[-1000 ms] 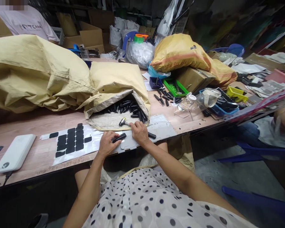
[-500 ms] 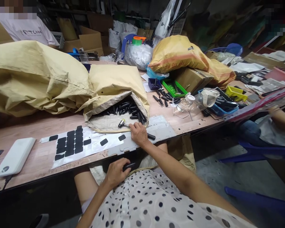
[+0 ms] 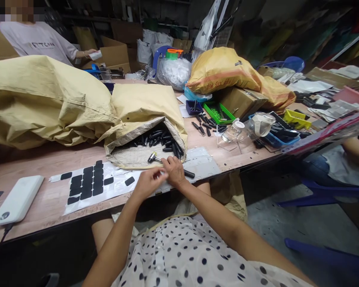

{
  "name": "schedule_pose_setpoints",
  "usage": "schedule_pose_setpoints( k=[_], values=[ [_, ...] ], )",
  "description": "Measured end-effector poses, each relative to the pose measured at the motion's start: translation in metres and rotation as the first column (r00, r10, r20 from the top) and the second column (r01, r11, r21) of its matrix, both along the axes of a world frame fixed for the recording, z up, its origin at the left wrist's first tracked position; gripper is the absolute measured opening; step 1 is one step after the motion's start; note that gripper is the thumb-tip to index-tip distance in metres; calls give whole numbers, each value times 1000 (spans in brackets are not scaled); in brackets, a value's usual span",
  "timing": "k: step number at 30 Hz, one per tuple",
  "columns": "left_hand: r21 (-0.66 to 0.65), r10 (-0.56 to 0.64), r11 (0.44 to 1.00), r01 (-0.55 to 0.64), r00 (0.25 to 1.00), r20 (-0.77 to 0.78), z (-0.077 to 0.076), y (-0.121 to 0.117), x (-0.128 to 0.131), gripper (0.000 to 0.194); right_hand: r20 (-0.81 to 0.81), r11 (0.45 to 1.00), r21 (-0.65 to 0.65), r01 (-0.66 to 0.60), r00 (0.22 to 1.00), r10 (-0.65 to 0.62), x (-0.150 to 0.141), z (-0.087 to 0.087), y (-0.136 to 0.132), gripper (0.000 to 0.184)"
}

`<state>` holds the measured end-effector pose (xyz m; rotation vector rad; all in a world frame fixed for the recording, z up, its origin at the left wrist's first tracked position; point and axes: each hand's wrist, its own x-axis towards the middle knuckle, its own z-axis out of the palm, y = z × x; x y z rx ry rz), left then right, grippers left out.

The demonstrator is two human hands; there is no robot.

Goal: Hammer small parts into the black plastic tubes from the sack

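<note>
My right hand [image 3: 174, 171] is wrapped round a small hammer [image 3: 189, 173]. Its head, metal with a yellow face, points left at the sack's mouth, and the black handle sticks out to the right. Close against it on the left is my left hand [image 3: 151, 181], thumb and fingers drawn together; whatever they pinch is too small or hidden to name. Behind both hands the open paper sack [image 3: 149, 97] shows a heap of black tapered pieces [image 3: 160, 137]. Black rounded pads [image 3: 92, 179] lie on a white sheet [image 3: 113, 187] to the left, and a grey board [image 3: 202, 161] lies beneath my hands.
A white power bank [image 3: 19, 199] with a cable lies at the left. Toward the right stand a green tray [image 3: 219, 113], a clear jug [image 3: 260, 123] and a blue basket [image 3: 281, 137]. A large sack [image 3: 48, 99] fills the back left. A co-worker [image 3: 38, 40] stands behind it.
My left hand has risen from my lap to beside my right hand; the black piece it had there no longer shows. The co-worker's hand has come into view with something white.
</note>
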<state>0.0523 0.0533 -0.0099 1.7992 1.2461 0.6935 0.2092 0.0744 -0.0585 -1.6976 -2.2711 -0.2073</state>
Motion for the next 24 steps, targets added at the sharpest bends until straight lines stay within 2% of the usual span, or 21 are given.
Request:
schedule_pose_setpoints(
  k=[1, 3, 5, 8, 11, 15, 18, 21, 24],
  values=[
    [90, 93, 992, -90, 995, -22, 4, 23, 5, 24, 1, 1000, -2, -3, 1000, 3, 0, 0, 0, 27],
    [237, 291, 933, -270, 955, -61, 5, 68, 15, 23, 2, 1000, 2, -9, 1000, 9, 0, 1, -1, 27],
    [351, 412, 865, -358, 907, -91, -1, 105, 25, 24, 3, 1000, 13, -17, 1000, 17, 0, 1, -1, 27],
    [451, 480, 812, -371, 863, -155, -11, 139, 36, 25, 3, 999, 26, -20, 1000, 20, 0, 0, -2, 26],
    [476, 497, 807, -349, 837, -229, -15, 154, 41, 22, -3, 1000, 25, -15, 1000, 15, -1, 0, -3, 26],
    [466, 486, 822, -327, 829, -275, -13, 158, 39, 15, -4, 1000, 24, -17, 1000, 17, -2, 1, -4, 25],
    [443, 465, 831, -336, 856, -225, -5, 146, 27, 11, -7, 1000, 13, -17, 1000, 17, -2, 2, -4, 26],
    [419, 401, 848, -323, 910, -110, 3, 111, 4, 9, -11, 1000, -3, -15, 1000, 15, -2, 3, -3, 26],
    [408, 267, 886, -221, 962, -58, 1, 64, -23, 13, -14, 1000, -10, -10, 1000, 10, -1, 3, -3, 26]
  ],
)
